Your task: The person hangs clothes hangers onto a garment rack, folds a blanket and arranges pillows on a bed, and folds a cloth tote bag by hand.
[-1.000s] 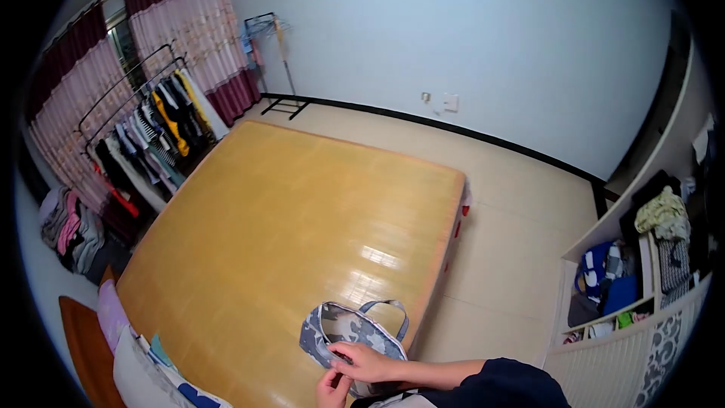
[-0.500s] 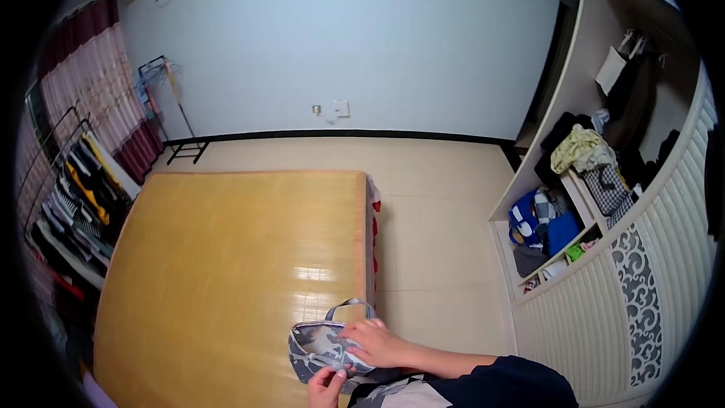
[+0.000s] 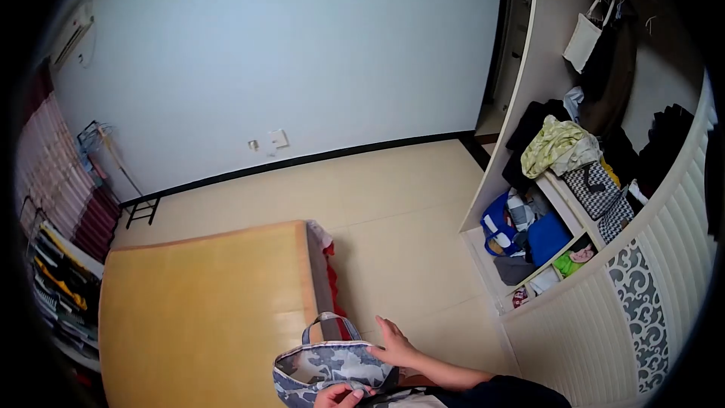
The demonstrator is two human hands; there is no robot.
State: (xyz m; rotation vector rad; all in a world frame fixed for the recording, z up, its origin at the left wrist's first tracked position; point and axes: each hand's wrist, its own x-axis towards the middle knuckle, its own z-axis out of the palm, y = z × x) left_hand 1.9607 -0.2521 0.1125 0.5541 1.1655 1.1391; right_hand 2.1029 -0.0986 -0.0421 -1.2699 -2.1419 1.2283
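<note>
A grey and white patterned fabric bag (image 3: pixel 340 361) with its mouth open is at the bottom centre, near the corner of the mat-covered bed, one handle loop standing up at its far side. My left hand (image 3: pixel 340 396) is closed on the bag's near rim at the bottom edge of the view. At the bag's right side is my right hand (image 3: pixel 393 347), its fingers apart and stretched up beside the rim, holding nothing.
The bed (image 3: pixel 204 310) lies to the left. On the right, an open wardrobe (image 3: pixel 521 91) holds clothes, a blue bag (image 3: pixel 498 225) and a hanging white bag (image 3: pixel 583 42). Clothes hang on a rack (image 3: pixel 64 280) at far left, and a small stand (image 3: pixel 142 210) is by the wall.
The view has swung right, towards the wardrobe. My right hand has come off the bag's inside and opened beside its right rim. My left hand stays on the near rim.
</note>
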